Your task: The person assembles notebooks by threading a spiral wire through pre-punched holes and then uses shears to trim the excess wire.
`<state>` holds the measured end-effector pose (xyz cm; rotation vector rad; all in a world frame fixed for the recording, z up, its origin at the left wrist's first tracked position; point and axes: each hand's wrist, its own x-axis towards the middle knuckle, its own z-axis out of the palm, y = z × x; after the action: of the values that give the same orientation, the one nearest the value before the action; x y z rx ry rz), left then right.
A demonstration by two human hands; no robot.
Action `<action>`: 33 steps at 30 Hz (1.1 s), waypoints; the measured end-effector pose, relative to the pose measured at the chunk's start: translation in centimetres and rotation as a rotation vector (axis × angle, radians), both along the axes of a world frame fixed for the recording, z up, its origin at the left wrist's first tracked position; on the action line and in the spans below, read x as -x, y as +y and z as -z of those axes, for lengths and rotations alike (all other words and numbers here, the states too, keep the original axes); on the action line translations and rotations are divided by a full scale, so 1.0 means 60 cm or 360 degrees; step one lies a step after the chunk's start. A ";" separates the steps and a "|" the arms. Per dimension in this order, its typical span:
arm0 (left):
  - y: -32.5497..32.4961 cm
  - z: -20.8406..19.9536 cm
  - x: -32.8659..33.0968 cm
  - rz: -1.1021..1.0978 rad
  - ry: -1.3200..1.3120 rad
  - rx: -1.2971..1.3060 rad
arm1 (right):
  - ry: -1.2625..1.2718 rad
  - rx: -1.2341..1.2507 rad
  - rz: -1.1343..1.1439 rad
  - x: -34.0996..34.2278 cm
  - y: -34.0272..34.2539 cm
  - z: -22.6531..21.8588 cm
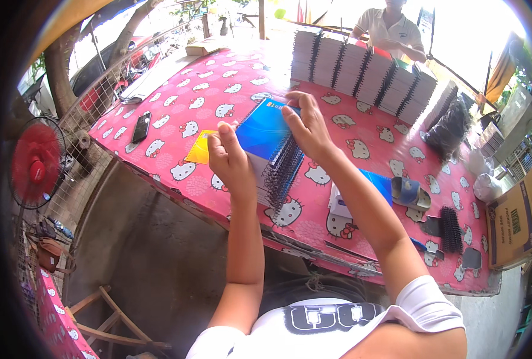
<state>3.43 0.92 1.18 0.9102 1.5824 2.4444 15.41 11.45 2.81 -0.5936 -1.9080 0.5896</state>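
A thick stack of blue-covered spiral notebooks (264, 133) lies on the table between my hands, its black wire coils facing right and toward me. My left hand (229, 152) is against the stack's left side, thumb raised and fingers curled at the edge, partly hidden. On the opposite side, my right hand (309, 124) lies over the far right edge with its thumb on the top cover and fingers bent. Left of the stack, a yellow notebook (199, 148) shows partly behind my left hand. Under my right forearm, another blue notebook (376, 185) is partly covered.
Standing spiral-bound stacks (361, 72) line the far side, with a person (391, 30) behind. A phone (141, 127) lies left on the pink tablecloth (176, 113). Rightward are a slipper (410, 194), a brush-like black coil bundle (450, 229), a black bag (448, 128) and a cardboard box (517, 218).
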 end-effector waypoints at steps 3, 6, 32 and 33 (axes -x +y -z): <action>-0.017 0.024 0.034 -0.0095 0.0100 -0.0110 | -0.0302 -0.0596 0.0397 -0.078 -0.035 -0.026; -0.099 0.006 0.035 -0.0273 0.0260 -0.0340 | -0.1048 -0.0389 -0.0029 -0.195 -0.082 -0.028; -0.080 0.048 -0.170 0.1607 -0.0360 0.0122 | -0.1423 -0.0018 -0.0254 -0.252 -0.075 0.021; -0.069 0.057 -0.173 0.1700 -0.0460 0.0174 | -0.1386 -0.0026 -0.0212 -0.256 -0.078 0.016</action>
<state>13.81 -3.21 -2.23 0.9633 0.7739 1.6007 30.78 6.76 1.84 -0.7954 -2.7796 0.4224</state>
